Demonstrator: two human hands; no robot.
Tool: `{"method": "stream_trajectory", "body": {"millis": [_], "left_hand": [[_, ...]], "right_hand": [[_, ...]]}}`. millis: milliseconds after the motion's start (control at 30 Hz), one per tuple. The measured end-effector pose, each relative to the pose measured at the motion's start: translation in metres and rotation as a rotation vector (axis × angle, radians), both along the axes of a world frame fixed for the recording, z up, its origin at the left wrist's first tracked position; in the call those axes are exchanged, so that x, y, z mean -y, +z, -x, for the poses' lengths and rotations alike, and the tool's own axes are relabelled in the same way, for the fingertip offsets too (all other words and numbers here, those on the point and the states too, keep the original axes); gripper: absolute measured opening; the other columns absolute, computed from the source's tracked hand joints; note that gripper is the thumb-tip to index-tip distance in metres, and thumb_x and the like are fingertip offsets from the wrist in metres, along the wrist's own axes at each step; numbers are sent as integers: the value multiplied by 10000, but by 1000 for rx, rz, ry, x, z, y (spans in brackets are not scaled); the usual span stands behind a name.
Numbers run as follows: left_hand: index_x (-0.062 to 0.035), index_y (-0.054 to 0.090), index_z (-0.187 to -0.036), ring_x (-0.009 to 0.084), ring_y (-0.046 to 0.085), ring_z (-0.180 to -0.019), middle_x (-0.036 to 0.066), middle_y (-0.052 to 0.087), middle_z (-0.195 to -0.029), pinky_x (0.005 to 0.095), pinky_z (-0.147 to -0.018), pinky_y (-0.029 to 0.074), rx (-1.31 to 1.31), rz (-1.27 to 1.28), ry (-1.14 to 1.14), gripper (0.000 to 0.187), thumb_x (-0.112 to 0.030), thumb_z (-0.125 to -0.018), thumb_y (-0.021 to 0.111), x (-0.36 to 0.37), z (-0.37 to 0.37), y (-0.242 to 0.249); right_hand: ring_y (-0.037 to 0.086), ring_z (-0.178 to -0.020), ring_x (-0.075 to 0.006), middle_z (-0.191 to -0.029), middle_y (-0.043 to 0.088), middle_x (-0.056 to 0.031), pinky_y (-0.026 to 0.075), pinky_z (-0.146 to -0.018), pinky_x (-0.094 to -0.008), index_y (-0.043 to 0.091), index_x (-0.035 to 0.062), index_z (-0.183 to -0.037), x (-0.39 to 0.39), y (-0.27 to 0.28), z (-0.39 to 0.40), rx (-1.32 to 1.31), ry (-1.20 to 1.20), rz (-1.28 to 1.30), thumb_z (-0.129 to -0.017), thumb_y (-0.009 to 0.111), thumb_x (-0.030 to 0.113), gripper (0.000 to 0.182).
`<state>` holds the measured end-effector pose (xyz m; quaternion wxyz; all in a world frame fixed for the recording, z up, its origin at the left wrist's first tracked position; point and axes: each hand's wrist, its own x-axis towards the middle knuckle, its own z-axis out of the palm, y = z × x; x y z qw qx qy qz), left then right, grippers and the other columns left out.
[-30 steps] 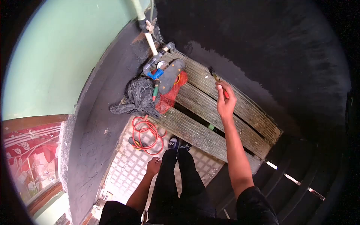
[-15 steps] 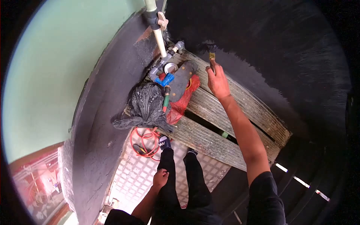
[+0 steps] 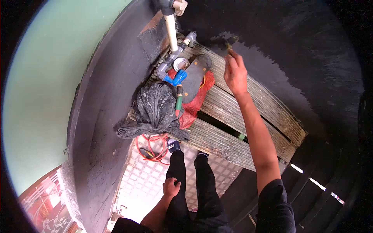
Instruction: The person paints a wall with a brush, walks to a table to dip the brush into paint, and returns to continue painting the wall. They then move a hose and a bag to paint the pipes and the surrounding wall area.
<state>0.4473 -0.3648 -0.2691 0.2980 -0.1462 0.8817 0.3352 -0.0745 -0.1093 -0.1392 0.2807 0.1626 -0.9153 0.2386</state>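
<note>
My right hand is closed round the handle of a paintbrush. The brush head is dark and smeared by motion, with a yellowish band below it. Its bristles meet the wall where the black coat borders a greyer patch with a ragged edge. Low in the view, my left hand rests by my thigh, its fingers curled with nothing seen in them.
A ribbed wooden bench bears a black plastic bag, a red bag, a dark grey board-like piece and a round tin. Pipes with a blue valve run beside them. An orange hose lies coiled on the tiled floor.
My right hand and the paintbrush have moved up and right along the grey patch's edge, and the brush now tilts. The whole view has shifted slightly. My left hand stays by my thigh.
</note>
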Motion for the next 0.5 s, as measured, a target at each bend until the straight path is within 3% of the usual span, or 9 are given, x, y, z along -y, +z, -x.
{"method": "stream_trajectory", "body": {"millis": [233, 367, 500], "left_hand": [[-102, 623, -899, 302, 572, -937, 74, 623, -922, 458, -794, 439, 103, 123, -39, 214, -258, -764, 684, -14, -3, -3], [-117, 610, -856, 282, 534, -976, 79, 576, -933, 449, -819, 415, 121, 194, -91, 184, -225, -721, 671, -21, -5, -8], [-114, 613, -838, 286, 522, -972, 84, 575, -937, 441, -820, 407, 113, 214, -112, 176, -230, -714, 660, -30, -6, -8]], "right_hand": [[564, -1089, -348, -1211, 516, -230, 494, -891, -380, 603, -11, -994, 10, 18, -13, -267, -38, -53, -807, 590, -86, 202], [554, -1072, -374, -1179, 513, -237, 487, -878, -410, 589, 10, -986, 9, -29, -8, -49, 10, -133, -802, 559, -91, 212], [572, -999, -379, -1127, 541, -209, 492, -826, -416, 589, 13, -959, 16, -49, 2, 7, 72, -141, -825, 561, -46, 149]]}}
